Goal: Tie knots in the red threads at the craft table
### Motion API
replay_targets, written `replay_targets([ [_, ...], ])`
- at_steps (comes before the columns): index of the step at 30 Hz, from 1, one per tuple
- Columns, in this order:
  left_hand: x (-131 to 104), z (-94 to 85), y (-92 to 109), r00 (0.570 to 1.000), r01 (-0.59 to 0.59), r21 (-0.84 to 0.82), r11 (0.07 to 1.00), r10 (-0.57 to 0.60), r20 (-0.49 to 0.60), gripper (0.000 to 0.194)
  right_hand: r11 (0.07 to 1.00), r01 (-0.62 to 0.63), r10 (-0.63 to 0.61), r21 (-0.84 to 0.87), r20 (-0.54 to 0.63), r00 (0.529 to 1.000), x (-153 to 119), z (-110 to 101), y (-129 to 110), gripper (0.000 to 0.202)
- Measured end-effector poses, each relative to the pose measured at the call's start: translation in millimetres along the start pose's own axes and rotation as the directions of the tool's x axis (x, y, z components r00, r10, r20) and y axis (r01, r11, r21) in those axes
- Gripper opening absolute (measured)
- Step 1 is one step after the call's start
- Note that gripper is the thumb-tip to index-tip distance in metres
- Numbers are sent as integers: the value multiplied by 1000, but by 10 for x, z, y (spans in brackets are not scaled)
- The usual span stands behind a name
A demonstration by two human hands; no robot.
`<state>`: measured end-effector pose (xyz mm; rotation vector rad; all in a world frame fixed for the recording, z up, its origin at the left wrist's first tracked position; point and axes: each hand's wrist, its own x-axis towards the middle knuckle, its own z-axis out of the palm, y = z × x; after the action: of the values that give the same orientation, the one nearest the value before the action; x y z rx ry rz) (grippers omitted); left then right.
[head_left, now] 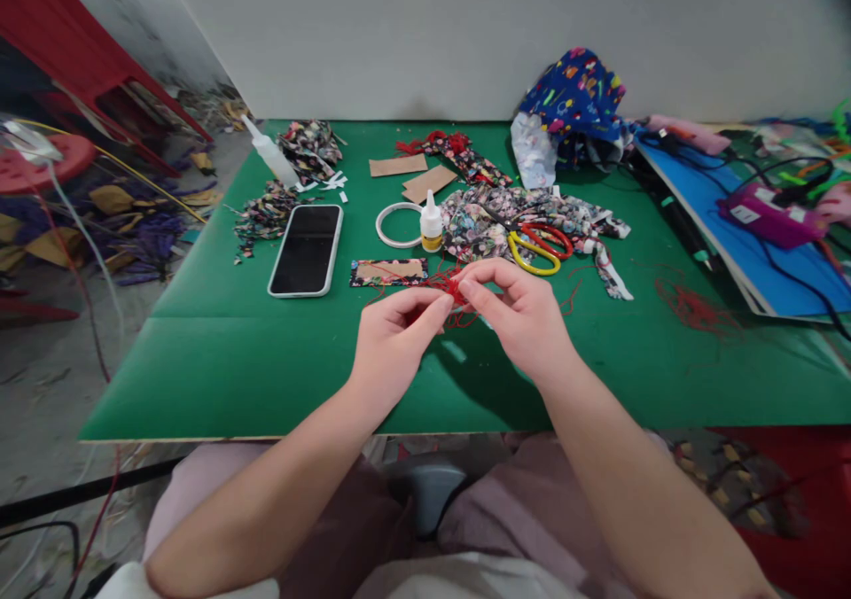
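Note:
Both hands meet over the middle of the green table [266, 351]. My left hand [399, 338] pinches red thread [456, 291] between thumb and forefinger. From the other side my right hand [515, 311] pinches the same tangle, its fingertips close to the left ones. Loose red strands spread under and around the fingers. Just beyond my left hand lies a floral fabric strip with a brown card piece on it [389, 272]. Behind the hands stand a small glue bottle [431, 225] and a white ring [380, 227]. Scissors with red and yellow handles [535, 253] rest on floral fabric [492, 205].
A phone [306, 252] lies at left, near a white nozzle bottle [274, 158] and fabric scraps [266, 213]. Brown card pieces [397, 167] and blue patterned cloth [575, 98] are at the back. A blue folder [724, 227], cables and a purple device [771, 213] occupy the right.

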<state>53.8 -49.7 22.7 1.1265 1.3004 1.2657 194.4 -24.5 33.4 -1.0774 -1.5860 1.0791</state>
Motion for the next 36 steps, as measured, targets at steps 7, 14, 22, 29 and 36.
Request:
replay_targets([
  [7,-3,6,12,1000,2,60,998,-4,28,14,989,80,-86,-126,-48,995,6,-1,-40,13],
  [14,-4,15,2,1000,7,94,996,-9,22,16,997,44,-53,-59,-168,984,42,-110,-18,14],
  [22,5,29,-62,999,21,71,997,-25,47,17,993,115,-118,-32,-399,909,158,-411,17,18],
  [29,58,22,-82,991,130,6,991,-131,19,17,979,197,-126,51,-611,781,212,-540,-2,13],
  [36,70,27,-63,979,199,-117,973,-201,-7,18,962,223,-92,155,-585,806,192,-411,-11,10],
])
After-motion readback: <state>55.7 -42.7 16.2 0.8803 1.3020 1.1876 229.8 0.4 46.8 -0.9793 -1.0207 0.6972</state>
